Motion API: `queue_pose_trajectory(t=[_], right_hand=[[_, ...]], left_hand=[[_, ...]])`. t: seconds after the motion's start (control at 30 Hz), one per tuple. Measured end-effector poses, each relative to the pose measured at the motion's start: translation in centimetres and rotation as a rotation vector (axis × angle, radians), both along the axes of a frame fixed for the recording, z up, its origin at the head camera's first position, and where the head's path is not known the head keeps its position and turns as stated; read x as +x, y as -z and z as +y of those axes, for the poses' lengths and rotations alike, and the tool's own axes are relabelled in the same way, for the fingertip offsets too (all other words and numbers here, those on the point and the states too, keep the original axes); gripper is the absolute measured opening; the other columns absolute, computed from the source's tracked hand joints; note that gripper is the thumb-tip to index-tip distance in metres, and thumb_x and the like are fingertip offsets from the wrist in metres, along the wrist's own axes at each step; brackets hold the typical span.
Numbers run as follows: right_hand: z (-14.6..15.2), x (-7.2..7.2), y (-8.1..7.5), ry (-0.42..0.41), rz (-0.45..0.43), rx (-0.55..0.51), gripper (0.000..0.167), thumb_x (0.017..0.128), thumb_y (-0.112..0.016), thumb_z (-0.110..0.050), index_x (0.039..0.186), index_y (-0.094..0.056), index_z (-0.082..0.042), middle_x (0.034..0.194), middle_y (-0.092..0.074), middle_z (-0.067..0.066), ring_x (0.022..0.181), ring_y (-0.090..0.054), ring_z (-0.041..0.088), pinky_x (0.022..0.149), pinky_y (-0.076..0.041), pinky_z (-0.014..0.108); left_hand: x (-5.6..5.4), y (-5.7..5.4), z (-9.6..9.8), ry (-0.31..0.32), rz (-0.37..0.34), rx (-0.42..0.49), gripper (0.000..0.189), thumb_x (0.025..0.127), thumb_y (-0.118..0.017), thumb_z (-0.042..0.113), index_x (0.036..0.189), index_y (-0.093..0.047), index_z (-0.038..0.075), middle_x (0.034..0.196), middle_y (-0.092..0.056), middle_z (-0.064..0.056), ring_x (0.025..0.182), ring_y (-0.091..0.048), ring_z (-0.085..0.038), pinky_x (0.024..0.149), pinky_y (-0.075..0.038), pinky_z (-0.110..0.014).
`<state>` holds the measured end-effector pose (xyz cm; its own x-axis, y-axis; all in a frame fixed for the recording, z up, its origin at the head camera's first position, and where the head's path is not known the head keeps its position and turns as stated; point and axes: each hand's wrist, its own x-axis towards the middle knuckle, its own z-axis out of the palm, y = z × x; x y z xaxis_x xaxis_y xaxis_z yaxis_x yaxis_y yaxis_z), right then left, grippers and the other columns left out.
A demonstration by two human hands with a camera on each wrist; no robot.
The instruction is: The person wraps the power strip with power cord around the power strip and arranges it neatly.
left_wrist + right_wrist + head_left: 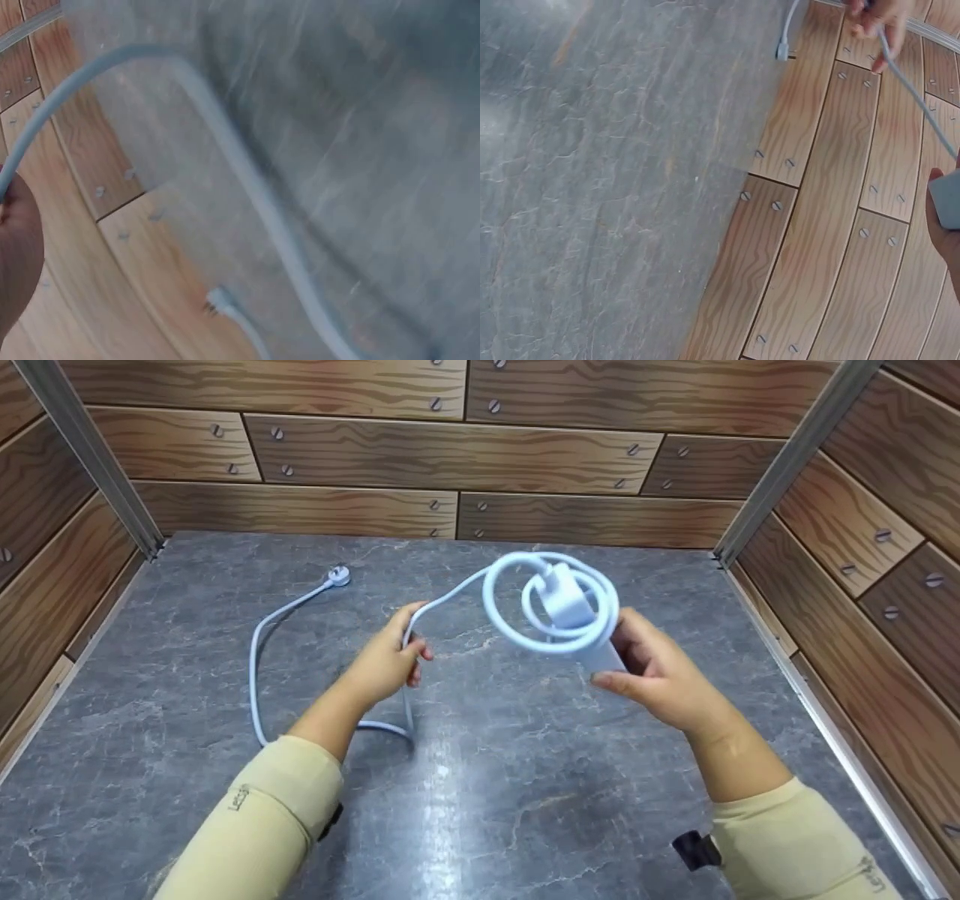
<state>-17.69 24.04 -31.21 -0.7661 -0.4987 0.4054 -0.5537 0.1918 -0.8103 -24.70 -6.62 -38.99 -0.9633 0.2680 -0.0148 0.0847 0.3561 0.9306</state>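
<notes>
On the right, my right hand (667, 675) grips a white block-shaped body (568, 601), apparently a power strip seen end-on, raised above the table; no sockets show. Several loops of its white cord (489, 604) circle the block. My left hand (379, 664) holds the cord between thumb and fingers, left of the loops. From there the cord drops to the tabletop and curves left to a plug (340, 576), which lies farther back. In the left wrist view the cord (262, 199) arches away from the hand; the right wrist view catches the block's pale end (946, 201).
The grey marble-patterned tabletop (525, 780) reflects a bright light near its front. Wood-plank-patterned walls (450, 450) enclose the back and both sides, with metal posts (795, 457) at the rear corners.
</notes>
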Motion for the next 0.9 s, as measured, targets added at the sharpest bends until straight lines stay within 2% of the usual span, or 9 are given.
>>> queue_pose_trajectory(t=[0.07, 0.13, 0.23, 0.33, 0.57, 0.63, 0.7, 0.8, 0.9], right_hand=[[-0.3, 0.0, -0.2, 0.069, -0.011, 0.005, 0.044, 0.075, -0.060, 0.014, 0.115, -0.044, 0.009, 0.094, -0.060, 0.009, 0.079, -0.056, 0.017, 0.065, -0.048, 0.025], [-0.7, 0.1, -0.3, 0.140, -0.014, 0.013, 0.042, 0.076, -0.061, 0.012, 0.114, -0.045, 0.008, 0.094, -0.060, 0.009, 0.078, -0.057, 0.017, 0.064, -0.049, 0.026], [-1.5, 0.2, -0.7, 0.252, 0.005, 0.024, 0.040, 0.078, -0.063, 0.007, 0.115, -0.047, 0.005, 0.093, -0.059, 0.009, 0.077, -0.057, 0.018, 0.062, -0.049, 0.027], [-2.1, 0.2, -1.1, 0.362, 0.064, 0.062, 0.041, 0.077, -0.068, 0.001, 0.114, -0.050, 0.003, 0.093, -0.059, 0.010, 0.077, -0.055, 0.019, 0.063, -0.048, 0.026], [-2.9, -0.2, -1.4, 0.599, 0.129, 0.223, 0.046, 0.075, -0.075, -0.013, 0.113, -0.053, 0.000, 0.097, -0.060, 0.015, 0.082, -0.054, 0.023, 0.070, -0.045, 0.036], [-3.1, -0.3, -1.3, 0.661, 0.163, 0.272, 0.047, 0.074, -0.076, -0.016, 0.113, -0.054, 0.001, 0.099, -0.060, 0.016, 0.083, -0.055, 0.026, 0.071, -0.045, 0.039], [-3.2, -0.5, -1.1, 0.725, 0.214, 0.343, 0.048, 0.073, -0.076, -0.019, 0.112, -0.054, 0.000, 0.100, -0.061, 0.016, 0.083, -0.056, 0.028, 0.070, -0.044, 0.041], [-3.2, -0.7, -0.7, 0.812, 0.310, 0.455, 0.050, 0.072, -0.077, -0.024, 0.111, -0.055, -0.002, 0.097, -0.061, 0.015, 0.079, -0.057, 0.031, 0.065, -0.044, 0.045], [-2.9, -1.1, -0.2, 0.881, 0.432, 0.566, 0.051, 0.071, -0.076, -0.028, 0.110, -0.055, -0.003, 0.096, -0.062, 0.014, 0.076, -0.058, 0.033, 0.061, -0.044, 0.047]], left_hand=[[0.4, 0.6, 0.4, -0.021, -0.070, 0.093, 0.050, 0.095, -0.041, 0.004, 0.139, -0.030, 0.027, 0.083, -0.055, -0.012, 0.050, -0.045, -0.014, 0.047, -0.044, -0.025], [0.9, 0.9, 0.8, -0.036, -0.094, 0.085, 0.048, 0.096, -0.042, 0.007, 0.138, -0.032, 0.027, 0.081, -0.056, -0.010, 0.049, -0.042, -0.012, 0.044, -0.039, -0.023], [1.4, 0.9, 1.5, -0.018, -0.072, -0.080, 0.039, 0.095, -0.046, 0.015, 0.133, -0.043, 0.025, 0.075, -0.058, -0.006, 0.050, -0.040, -0.012, 0.044, -0.034, -0.022], [1.9, 0.9, 2.0, 0.042, -0.029, -0.263, 0.035, 0.093, -0.052, 0.021, 0.128, -0.050, 0.022, 0.070, -0.060, -0.003, 0.054, -0.045, -0.013, 0.048, -0.036, -0.024], [3.3, 0.4, 3.0, 0.171, 0.131, -0.585, 0.037, 0.086, -0.062, 0.028, 0.119, -0.057, 0.011, 0.088, -0.064, -0.006, 0.075, -0.059, -0.020, 0.069, -0.048, -0.036], [3.8, 0.3, 3.2, 0.221, 0.173, -0.645, 0.035, 0.084, -0.063, 0.032, 0.112, -0.059, 0.011, 0.093, -0.065, -0.008, 0.081, -0.060, -0.024, 0.075, -0.049, -0.040], [4.2, 0.3, 3.5, 0.262, 0.207, -0.687, 0.031, 0.083, -0.063, 0.036, 0.103, -0.061, 0.012, 0.090, -0.065, -0.006, 0.080, -0.060, -0.024, 0.074, -0.048, -0.040], [4.7, 0.1, 3.7, 0.287, 0.237, -0.726, 0.022, 0.083, -0.063, 0.037, 0.085, -0.059, 0.015, 0.073, -0.060, 0.001, 0.066, -0.054, -0.018, 0.061, -0.045, -0.034], [5.1, -0.3, 3.8, 0.261, 0.261, -0.728, 0.019, 0.084, -0.059, 0.027, 0.069, -0.051, 0.017, 0.058, -0.047, 0.006, 0.053, -0.042, -0.014, 0.048, -0.035, -0.029]])
